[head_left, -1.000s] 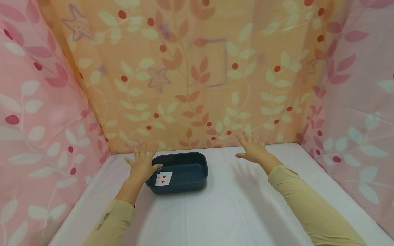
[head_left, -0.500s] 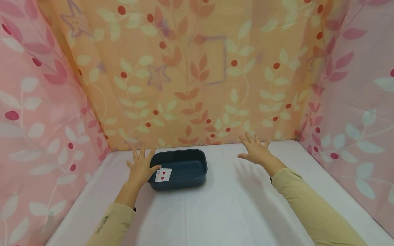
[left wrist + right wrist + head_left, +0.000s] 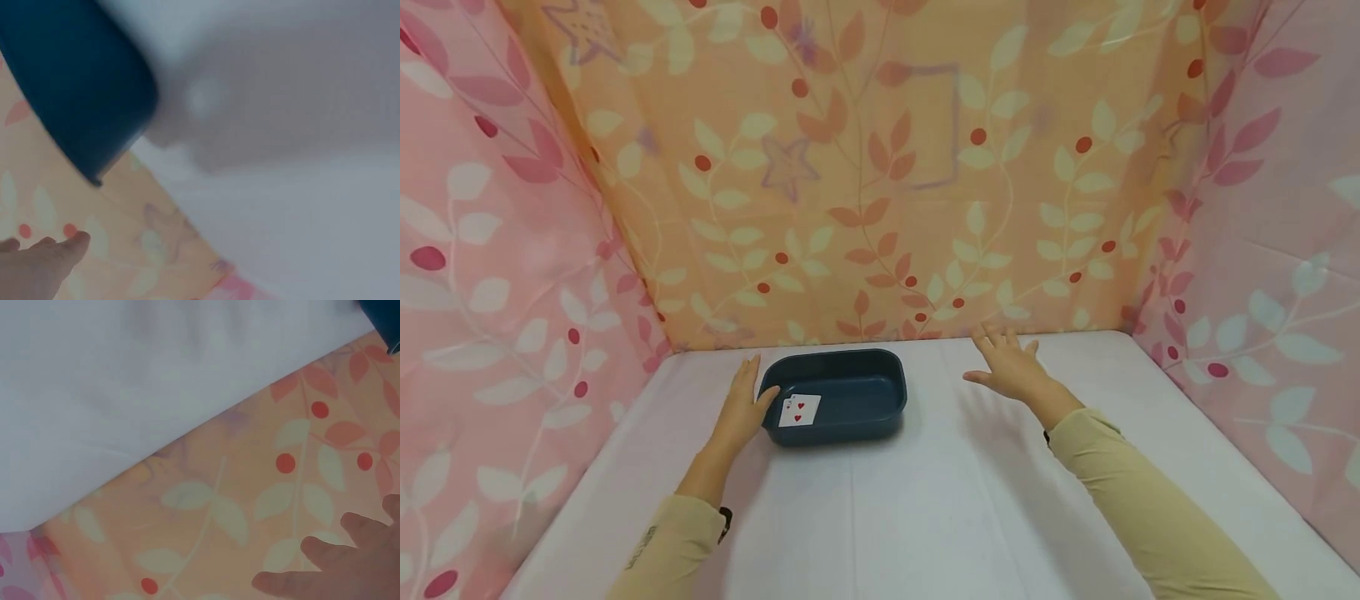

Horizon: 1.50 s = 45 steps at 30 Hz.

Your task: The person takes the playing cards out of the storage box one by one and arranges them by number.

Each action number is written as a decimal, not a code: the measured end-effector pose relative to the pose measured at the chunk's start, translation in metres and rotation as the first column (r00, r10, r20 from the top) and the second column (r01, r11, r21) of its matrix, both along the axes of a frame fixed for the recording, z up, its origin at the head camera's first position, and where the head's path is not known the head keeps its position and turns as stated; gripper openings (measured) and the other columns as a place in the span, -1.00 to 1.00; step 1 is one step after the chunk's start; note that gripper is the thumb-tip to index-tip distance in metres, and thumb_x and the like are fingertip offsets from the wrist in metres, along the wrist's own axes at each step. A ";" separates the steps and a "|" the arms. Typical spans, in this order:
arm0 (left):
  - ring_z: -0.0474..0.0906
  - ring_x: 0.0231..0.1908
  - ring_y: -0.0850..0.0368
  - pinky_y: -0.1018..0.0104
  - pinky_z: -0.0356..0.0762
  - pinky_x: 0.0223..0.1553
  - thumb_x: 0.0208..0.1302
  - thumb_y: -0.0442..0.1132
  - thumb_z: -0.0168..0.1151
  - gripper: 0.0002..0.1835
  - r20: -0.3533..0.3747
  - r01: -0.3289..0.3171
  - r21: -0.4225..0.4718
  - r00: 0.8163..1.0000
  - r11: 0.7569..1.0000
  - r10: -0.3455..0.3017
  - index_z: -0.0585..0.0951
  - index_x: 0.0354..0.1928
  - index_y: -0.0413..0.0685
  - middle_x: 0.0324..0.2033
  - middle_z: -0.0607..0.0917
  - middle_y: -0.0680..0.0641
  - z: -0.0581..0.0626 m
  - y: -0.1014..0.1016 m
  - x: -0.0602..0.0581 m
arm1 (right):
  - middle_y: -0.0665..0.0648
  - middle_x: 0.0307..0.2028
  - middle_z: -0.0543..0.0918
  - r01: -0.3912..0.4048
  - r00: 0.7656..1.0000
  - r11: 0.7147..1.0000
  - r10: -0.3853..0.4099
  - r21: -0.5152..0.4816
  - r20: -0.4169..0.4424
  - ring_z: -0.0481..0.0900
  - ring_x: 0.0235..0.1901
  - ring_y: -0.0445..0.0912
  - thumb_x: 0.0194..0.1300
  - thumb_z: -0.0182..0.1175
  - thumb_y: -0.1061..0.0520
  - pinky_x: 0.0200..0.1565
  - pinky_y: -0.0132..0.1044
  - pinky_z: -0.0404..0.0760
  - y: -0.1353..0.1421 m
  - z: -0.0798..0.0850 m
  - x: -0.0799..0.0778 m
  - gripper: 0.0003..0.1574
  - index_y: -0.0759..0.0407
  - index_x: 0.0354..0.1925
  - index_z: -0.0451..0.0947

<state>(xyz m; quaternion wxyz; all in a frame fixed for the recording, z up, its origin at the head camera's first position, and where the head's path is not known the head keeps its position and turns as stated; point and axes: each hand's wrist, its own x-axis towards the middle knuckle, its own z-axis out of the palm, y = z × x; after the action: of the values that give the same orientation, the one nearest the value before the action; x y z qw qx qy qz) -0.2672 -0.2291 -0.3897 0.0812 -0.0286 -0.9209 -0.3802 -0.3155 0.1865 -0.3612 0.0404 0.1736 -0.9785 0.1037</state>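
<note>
Tray [image 3: 861, 400] with cards [image 3: 800, 411] sits by the left hand [image 3: 742, 410], fingers straight; the right hand [image 3: 1011, 368] hovers, fingers spread.

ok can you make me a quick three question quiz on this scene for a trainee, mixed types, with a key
1. Short answer: which of the person's hands is nearer the dark blue tub?
2. True or false: the right hand is spread and holds nothing.
3. Fill in: the card inside the tub shows red ____.

Key
1. The left hand, beside the tub's left end.
2. True.
3. Hearts.
</note>
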 end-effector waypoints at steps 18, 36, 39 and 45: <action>-0.12 0.47 -0.11 0.14 -0.07 0.42 0.47 -0.44 -0.10 -0.24 0.088 -0.183 0.728 0.981 0.661 0.175 -0.26 0.52 -0.18 0.48 -0.01 -0.28 -0.040 -0.001 -0.023 | 0.39 0.29 0.38 -0.178 0.975 0.899 0.107 -0.399 -0.194 0.28 0.29 0.29 0.31 0.26 0.09 0.31 0.17 0.22 -0.070 -0.023 0.004 -0.25 0.39 0.33 0.28; -0.12 0.47 -0.10 0.10 -0.13 0.43 0.44 -0.55 -0.33 -0.31 0.195 -0.268 0.777 0.963 0.570 0.186 -0.26 0.52 -0.19 0.48 0.02 -0.21 -0.046 0.002 -0.037 | 0.32 0.20 0.46 -0.109 0.980 0.551 0.199 -0.827 0.003 0.49 0.11 0.16 0.40 0.16 0.14 0.08 0.03 0.53 -0.168 -0.051 0.000 -0.43 0.31 0.29 0.35; -0.11 0.47 -0.09 0.08 -0.13 0.43 0.45 -0.55 -0.33 -0.31 0.207 -0.272 0.791 0.962 0.548 0.179 -0.25 0.53 -0.17 0.49 0.03 -0.18 -0.048 0.005 -0.039 | 0.33 0.19 0.46 -0.044 0.974 0.523 0.213 -0.852 0.081 0.50 0.12 0.15 0.40 0.17 0.12 0.07 0.01 0.55 -0.183 -0.052 -0.001 -0.42 0.28 0.30 0.35; -0.10 0.47 0.00 0.11 -0.11 0.43 0.44 -0.56 -0.33 -0.27 0.229 -0.283 0.824 0.959 0.491 0.168 -0.25 0.54 -0.06 0.49 0.07 -0.08 -0.050 0.005 -0.040 | 0.36 0.14 0.49 0.031 0.949 0.527 0.252 -0.849 0.191 0.52 0.06 0.18 0.36 0.20 0.15 0.04 -0.06 0.58 -0.212 -0.059 -0.008 -0.38 0.34 0.31 0.32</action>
<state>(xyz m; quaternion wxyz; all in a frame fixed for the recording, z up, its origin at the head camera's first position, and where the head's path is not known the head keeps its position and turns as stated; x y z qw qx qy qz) -0.3073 -0.2239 -0.4399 0.0796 0.1578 -0.6164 -0.7673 -0.3236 -0.0256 -0.4199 -0.0316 0.1775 -0.7876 0.5892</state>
